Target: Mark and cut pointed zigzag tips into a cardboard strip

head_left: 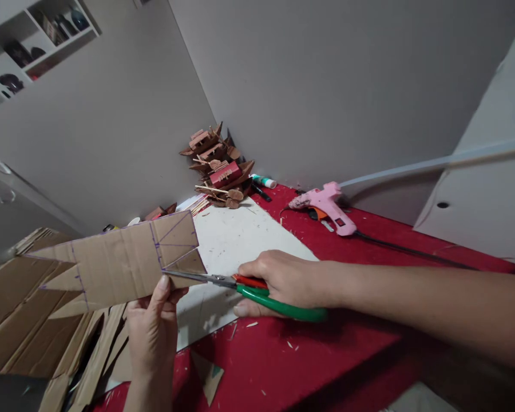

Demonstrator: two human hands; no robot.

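Observation:
My left hand (154,320) pinches the lower edge of a piece of corrugated cardboard (120,263), holding it up over the table. Purple pen lines mark the piece, and pointed teeth are cut into its left end. In my right hand (278,280) is a pair of scissors (283,304) with green and red handles. Their blades lie along a purple line at the cardboard's right end, with the tips near my left thumb. A slit is open just above that line. Part of my right fingers is hidden behind the handles.
A pink glue gun (326,206) with a black cord lies on the red tablecloth (369,246). Small brown model boats (223,166) are stacked in the corner beside a glue stick tube (264,181). Cardboard strips (34,315) lie at left; a white board (240,229) is under my work.

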